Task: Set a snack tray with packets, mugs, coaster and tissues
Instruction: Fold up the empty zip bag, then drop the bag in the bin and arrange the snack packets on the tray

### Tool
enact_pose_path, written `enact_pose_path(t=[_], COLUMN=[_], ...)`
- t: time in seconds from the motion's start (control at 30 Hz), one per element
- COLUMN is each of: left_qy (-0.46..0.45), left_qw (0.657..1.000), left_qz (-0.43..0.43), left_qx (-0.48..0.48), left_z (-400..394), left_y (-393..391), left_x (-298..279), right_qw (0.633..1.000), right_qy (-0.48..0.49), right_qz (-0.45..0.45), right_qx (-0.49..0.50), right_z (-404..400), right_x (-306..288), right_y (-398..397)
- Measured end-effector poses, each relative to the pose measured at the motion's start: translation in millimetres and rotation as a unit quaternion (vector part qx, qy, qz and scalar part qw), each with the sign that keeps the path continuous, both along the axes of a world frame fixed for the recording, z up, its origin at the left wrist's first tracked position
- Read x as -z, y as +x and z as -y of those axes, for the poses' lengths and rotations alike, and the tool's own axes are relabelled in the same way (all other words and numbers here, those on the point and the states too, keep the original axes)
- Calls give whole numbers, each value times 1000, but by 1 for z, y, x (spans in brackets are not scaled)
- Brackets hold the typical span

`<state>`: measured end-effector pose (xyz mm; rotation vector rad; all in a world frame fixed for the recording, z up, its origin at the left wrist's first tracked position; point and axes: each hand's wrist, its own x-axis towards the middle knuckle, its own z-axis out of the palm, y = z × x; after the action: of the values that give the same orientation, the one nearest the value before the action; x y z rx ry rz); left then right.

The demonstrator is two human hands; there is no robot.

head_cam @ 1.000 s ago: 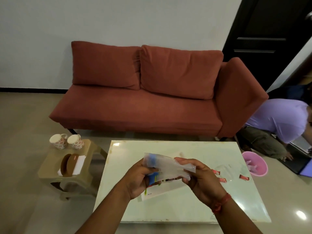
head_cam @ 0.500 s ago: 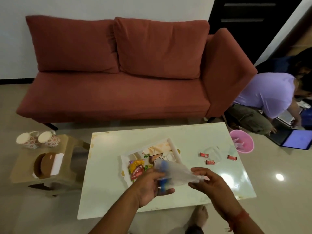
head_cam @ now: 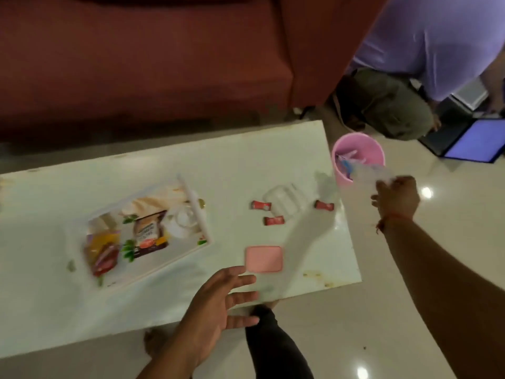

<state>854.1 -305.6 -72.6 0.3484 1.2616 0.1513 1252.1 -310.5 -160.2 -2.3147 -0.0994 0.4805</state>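
Right hand: the right hand (head_cam: pixel 396 196) was stretched out past the table's right end, arm nearly straight, fingers pinched on a clear plastic wrapper (head_cam: pixel 367 172) at the rim of the pink bin (head_cam: pixel 358 157) on the floor.
Right wrist: a red thread (head_cam: pixel 385 220) circled it.
Left hand: the left hand (head_cam: pixel 218 302) hovered low over the near edge of the table (head_cam: pixel 41 310), palm turned up and inward, fingers spread and loose, grasping nothing.
Tray: the printed tray (head_cam: pixel 188 242) lay on the table's left half, tilted askew to the table edge, well apart from both hands.
Packets: a brown snack packet (head_cam: pixel 149 233) and a yellow-and-red packet (head_cam: pixel 103 251) lay inside the tray, blurred.
Pink square: a flat pink coaster (head_cam: pixel 264 259) lay on the table just beyond the left fingertips, not touched.
Small sachets: three red sachets (head_cam: pixel 260 205) lay near the table's right end, around a crumpled clear wrapper (head_cam: pixel 285 199).
Background: a red sofa (head_cam: pixel 136 64) stood behind the table; another person (head_cam: pixel 437 36) in a lilac shirt crouched by a laptop (head_cam: pixel 478 140).
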Motion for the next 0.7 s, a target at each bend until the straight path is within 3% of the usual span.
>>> enact_pose_path(t=[0.17,0.27,0.47,0.6,0.7], left_qy=[-20,-4,70,83,81], left_qw=[1000,1000,995,990,992], left_qz=[0,-20,-34,-44,-72], left_qx=[15,21,65,103,69], left_z=[18,30,42,49,54], left_y=[45,51,62,72,78], left_x=[69,99,147,143,129], right_qw=[989,985,983,978,975], right_qy=[-120,-136,-161,-171,-163], right_qz=[60,81,44,-23,-64], right_qx=[-61,-70,-77,-118,-140], right_z=[-30,-51,-68,-47,-17], right_x=[125,174,233,242,232], right_y=[91,120,165,163,147])
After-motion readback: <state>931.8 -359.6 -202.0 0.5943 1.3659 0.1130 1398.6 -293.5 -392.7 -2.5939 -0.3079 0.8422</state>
